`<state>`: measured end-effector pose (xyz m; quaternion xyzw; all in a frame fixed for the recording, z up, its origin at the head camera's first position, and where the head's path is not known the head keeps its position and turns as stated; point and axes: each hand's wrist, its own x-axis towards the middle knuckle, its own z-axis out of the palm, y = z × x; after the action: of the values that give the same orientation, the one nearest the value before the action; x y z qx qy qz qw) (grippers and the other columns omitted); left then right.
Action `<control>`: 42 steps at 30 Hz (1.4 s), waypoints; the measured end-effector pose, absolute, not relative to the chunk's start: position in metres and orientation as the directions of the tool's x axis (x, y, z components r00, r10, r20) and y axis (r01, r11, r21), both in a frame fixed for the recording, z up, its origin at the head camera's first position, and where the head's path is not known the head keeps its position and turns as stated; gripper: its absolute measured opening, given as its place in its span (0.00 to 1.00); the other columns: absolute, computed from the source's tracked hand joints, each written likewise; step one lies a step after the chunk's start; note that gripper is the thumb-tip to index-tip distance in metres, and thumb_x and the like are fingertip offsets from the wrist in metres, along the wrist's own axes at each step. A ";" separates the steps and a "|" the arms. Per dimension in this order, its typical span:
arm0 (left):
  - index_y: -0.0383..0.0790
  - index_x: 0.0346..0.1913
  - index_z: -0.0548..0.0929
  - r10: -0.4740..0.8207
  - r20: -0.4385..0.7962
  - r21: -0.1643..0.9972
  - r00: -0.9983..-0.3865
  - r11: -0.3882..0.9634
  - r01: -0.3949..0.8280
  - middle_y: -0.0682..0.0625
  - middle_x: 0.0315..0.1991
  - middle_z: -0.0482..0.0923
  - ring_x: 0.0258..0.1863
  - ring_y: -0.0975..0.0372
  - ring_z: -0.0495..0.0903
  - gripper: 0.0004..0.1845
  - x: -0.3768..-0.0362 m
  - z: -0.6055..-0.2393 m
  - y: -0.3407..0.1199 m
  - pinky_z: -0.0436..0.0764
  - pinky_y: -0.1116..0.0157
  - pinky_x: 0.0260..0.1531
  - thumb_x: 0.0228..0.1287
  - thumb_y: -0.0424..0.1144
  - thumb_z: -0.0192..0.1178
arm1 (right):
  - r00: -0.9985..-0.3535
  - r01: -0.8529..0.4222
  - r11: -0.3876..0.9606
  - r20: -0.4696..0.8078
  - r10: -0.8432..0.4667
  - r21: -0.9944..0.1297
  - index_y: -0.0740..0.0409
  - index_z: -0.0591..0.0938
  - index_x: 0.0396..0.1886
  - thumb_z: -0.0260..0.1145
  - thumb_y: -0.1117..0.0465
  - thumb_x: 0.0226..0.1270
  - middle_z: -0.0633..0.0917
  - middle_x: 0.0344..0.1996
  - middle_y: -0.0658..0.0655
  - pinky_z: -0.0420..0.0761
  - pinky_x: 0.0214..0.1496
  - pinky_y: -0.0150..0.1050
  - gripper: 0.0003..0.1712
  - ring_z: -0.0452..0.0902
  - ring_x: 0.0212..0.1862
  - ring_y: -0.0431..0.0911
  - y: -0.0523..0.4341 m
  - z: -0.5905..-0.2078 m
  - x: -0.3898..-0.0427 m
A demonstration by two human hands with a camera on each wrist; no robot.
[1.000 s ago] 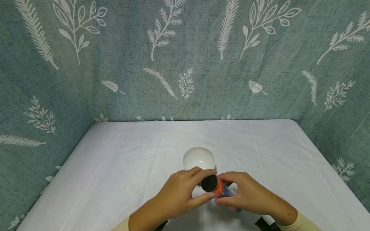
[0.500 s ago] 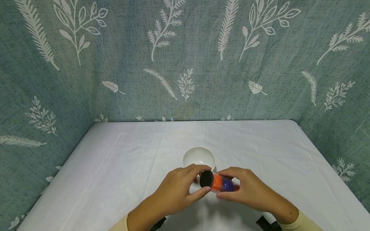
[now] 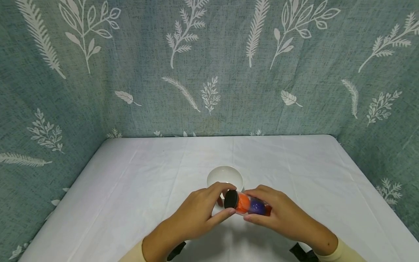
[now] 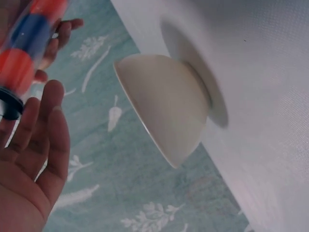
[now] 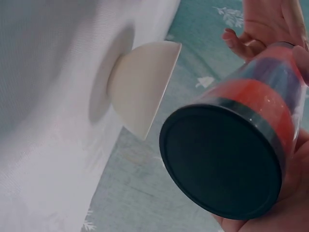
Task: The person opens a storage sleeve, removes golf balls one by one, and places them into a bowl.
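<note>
Tube: a clear plastic tube with orange, blue and red balls inside and a black lid on its end — held lying on its side, lid pointing left, just above the surface and just in front of the bowl.

Right hand: the right hand is wrapped round the body of the tube, fingers curled over the top and thumb beneath; in the right wrist view the tube fills the near frame, lid toward the camera.

Left hand: the left hand is clamped on the lid end, forefinger curled over the top edge of the lid and thumb pressed against its lower edge. In the left wrist view the palm is close beside the tube's lidded end.

Bowl: a small white bowl stands upright on the surface, just behind the two hands and apart from the tube; the wrist views show its outer wall.

Surface: a white cloth with faint fold lines covers the surface.

Backdrop: teal fabric printed with white leaves and fern sprigs hangs behind and to both sides.

Sleeves: pale yellow cuffs show at the wrists — a dark strap sits under each.
</note>
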<state>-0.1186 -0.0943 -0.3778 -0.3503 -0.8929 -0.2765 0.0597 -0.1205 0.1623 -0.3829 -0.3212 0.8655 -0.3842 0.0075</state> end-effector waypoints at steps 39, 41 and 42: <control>0.42 0.67 0.59 0.656 0.254 0.575 -0.711 0.488 0.656 0.60 0.39 0.73 0.31 0.72 0.71 0.21 -0.120 -0.381 -0.097 0.75 0.75 0.36 0.80 0.47 0.46 | -0.589 -0.767 0.601 0.620 -0.519 -0.225 0.56 0.84 0.53 0.63 0.36 0.67 0.82 0.36 0.47 0.72 0.27 0.18 0.30 0.70 0.28 0.28 0.146 -0.392 -0.110; 0.42 0.67 0.59 0.650 0.241 0.607 -0.721 0.479 0.635 0.59 0.42 0.75 0.32 0.73 0.72 0.21 -0.119 -0.382 -0.096 0.76 0.75 0.38 0.81 0.47 0.45 | -0.571 -0.770 0.607 0.638 -0.518 -0.196 0.56 0.85 0.52 0.61 0.35 0.68 0.83 0.36 0.47 0.72 0.27 0.19 0.31 0.70 0.28 0.29 0.145 -0.393 -0.110; 0.42 0.67 0.58 0.646 0.237 0.618 -0.726 0.476 0.626 0.58 0.44 0.76 0.33 0.72 0.73 0.21 -0.119 -0.382 -0.096 0.77 0.74 0.39 0.81 0.47 0.45 | -0.560 -0.771 0.611 0.647 -0.517 -0.179 0.56 0.85 0.52 0.60 0.34 0.68 0.83 0.36 0.47 0.72 0.27 0.19 0.32 0.70 0.28 0.29 0.145 -0.394 -0.111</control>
<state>-0.1192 -0.0959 -0.3823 -0.3701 -0.8590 -0.3535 -0.0142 -0.1109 0.1453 -0.3935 -0.3777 0.8531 -0.2281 -0.2784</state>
